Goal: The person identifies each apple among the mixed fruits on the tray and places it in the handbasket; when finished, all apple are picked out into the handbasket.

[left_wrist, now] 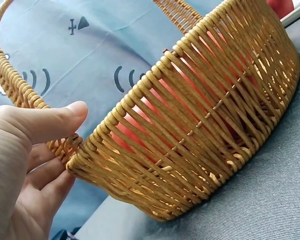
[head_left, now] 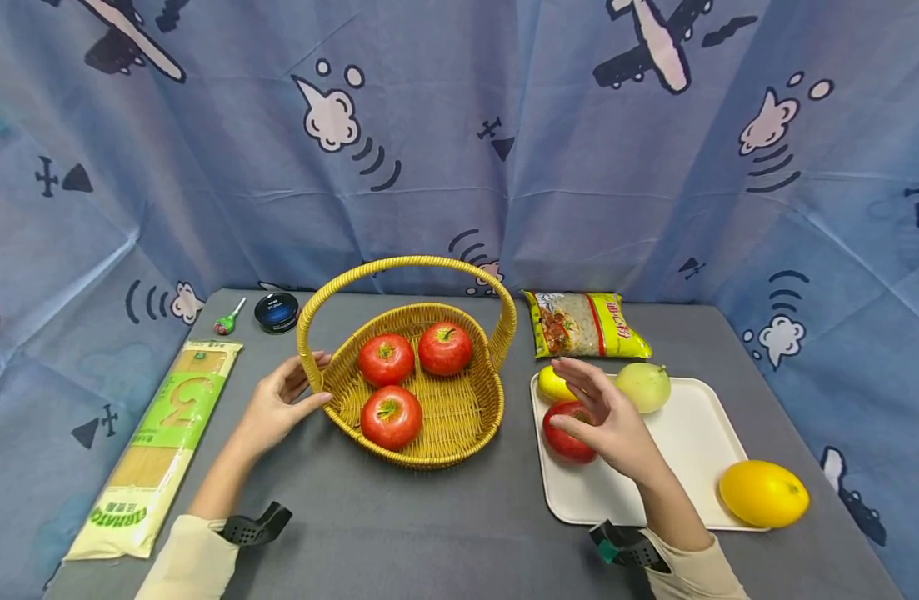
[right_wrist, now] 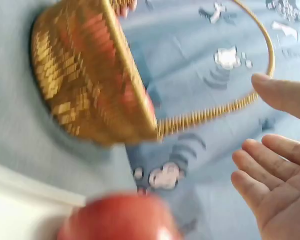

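A woven yellow basket (head_left: 459, 417) with a tall arched handle stands mid-table, three red apples (head_left: 392, 417) inside it. At its left side, my left hand (head_left: 279, 404) holds the basket where the handle meets the rim. The left wrist view shows the thumb (left_wrist: 64, 117) on the near side and the other fingers behind the wicker. My right hand (head_left: 609, 421) hovers over the left part of a white tray (head_left: 699, 425), its fingers spread and nothing in its grasp. Partly hidden below it is another red apple (head_left: 567, 433), which appears blurred in the right wrist view.
On the tray are a small yellow fruit (head_left: 553, 385) and a pale green fruit (head_left: 643, 387); a large yellow fruit (head_left: 763, 493) lies at its right corner. Behind is a yellow food packet (head_left: 582, 325). Leftward lie a noodle pack (head_left: 159, 442), a lollipop (head_left: 228, 320) and a tuna tin (head_left: 277, 312).
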{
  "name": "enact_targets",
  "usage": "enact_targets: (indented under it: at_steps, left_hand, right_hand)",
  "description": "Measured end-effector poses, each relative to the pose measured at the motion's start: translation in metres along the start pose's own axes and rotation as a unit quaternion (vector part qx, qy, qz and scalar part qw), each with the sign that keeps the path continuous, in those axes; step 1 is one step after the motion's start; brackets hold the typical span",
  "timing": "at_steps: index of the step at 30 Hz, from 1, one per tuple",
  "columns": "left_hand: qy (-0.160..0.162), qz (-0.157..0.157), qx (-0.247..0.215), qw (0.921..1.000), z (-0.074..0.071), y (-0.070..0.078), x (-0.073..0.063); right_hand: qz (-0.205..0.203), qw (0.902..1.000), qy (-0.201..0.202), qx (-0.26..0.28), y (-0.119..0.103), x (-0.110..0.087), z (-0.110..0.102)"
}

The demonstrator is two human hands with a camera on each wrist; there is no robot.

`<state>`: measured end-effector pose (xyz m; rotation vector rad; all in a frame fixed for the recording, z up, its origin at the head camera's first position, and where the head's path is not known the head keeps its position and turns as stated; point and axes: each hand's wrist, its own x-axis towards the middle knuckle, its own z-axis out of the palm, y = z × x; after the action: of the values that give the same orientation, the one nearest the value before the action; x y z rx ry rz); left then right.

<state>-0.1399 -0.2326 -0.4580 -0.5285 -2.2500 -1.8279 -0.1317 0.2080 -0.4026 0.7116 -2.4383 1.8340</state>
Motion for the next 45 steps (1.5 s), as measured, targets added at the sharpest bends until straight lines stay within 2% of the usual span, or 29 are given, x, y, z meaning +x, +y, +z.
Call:
enact_targets:
  at_steps: [5,11,17,24,37,45]
  left_hand:
    - [0.003,0.003,-0.005,1.0,0.0,0.0,-0.002]
    - [0.003,0.005,-0.004,1.0,0.001,0.0,0.0]
    - [0.005,0.01,-0.005,0.9999,0.001,-0.002,0.0]
    - [0.004,0.007,-0.006,0.9999,0.001,-0.003,0.0]
    - [0.004,0.01,-0.007,0.9999,0.001,-0.002,0.0]
    - [0.008,0.014,-0.007,0.9998,0.001,-0.001,-0.001]
  right_hand:
    - [0.037,0.997,0.036,-0.058,0.019,-0.022,-0.017]
    - [0.072,0.9942,0.051,-0.061,0.042,-0.042,-0.022]
    - [0.09,0.9914,0.065,-0.07,0.055,-0.048,-0.016]
    - [0.15,0.9793,0.063,-0.12,0.058,-0.05,-0.012]
    - [0.123,0.9732,0.077,-0.179,0.062,-0.051,-0.009]
    - [0.106,0.9801,0.09,-0.142,0.051,-0.049,-0.011]
